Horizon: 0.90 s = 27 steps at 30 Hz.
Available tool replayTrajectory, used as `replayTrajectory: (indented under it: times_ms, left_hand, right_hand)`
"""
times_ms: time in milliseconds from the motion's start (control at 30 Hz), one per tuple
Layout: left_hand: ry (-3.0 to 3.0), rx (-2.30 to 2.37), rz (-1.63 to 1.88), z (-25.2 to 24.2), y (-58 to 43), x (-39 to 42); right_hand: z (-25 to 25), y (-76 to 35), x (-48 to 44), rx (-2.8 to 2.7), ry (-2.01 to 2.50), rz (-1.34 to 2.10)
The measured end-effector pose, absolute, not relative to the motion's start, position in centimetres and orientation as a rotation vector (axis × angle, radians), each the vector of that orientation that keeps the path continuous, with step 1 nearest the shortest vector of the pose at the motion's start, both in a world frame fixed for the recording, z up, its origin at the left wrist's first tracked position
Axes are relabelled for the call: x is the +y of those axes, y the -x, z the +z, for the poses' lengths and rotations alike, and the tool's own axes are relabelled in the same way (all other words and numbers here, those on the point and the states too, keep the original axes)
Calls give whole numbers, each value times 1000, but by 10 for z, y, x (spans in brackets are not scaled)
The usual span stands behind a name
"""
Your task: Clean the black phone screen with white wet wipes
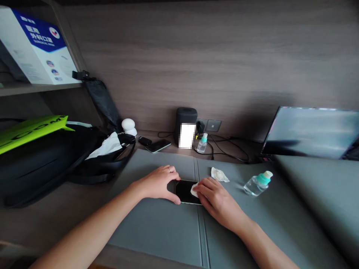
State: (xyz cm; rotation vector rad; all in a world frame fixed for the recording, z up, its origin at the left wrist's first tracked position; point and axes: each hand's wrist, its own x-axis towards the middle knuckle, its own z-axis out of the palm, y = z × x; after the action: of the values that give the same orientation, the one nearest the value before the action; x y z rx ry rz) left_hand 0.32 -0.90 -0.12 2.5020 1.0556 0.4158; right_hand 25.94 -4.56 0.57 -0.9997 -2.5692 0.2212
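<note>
A phone (185,191) with a dark screen lies flat on the grey desk mat (157,220). My left hand (162,183) grips its left end, thumb at the near edge and fingers at the far edge. Pinched in my right hand (214,196) is a small white tissue (194,190), pressed on the phone's screen. The right hand hides the phone's right end. Just beyond that hand lies a crumpled white tissue (219,174). To the right, a clear bottle with a teal collar (256,185) lies tilted on the mat.
At the back stand a black speaker-like box (182,116) and a small spray bottle (202,144) among cables. Another phone (158,145) and a black key fob (145,141) lie back left. A black bag (50,164) fills the left; a laptop (311,130) stands right.
</note>
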Motion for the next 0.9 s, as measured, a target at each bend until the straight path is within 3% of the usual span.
replayTrajectory:
  times_ms: [900]
  left_hand:
    - [-2496,1065,427,1,-3,-9]
  right_hand:
    - [2,-267,-43,-2541,984,267]
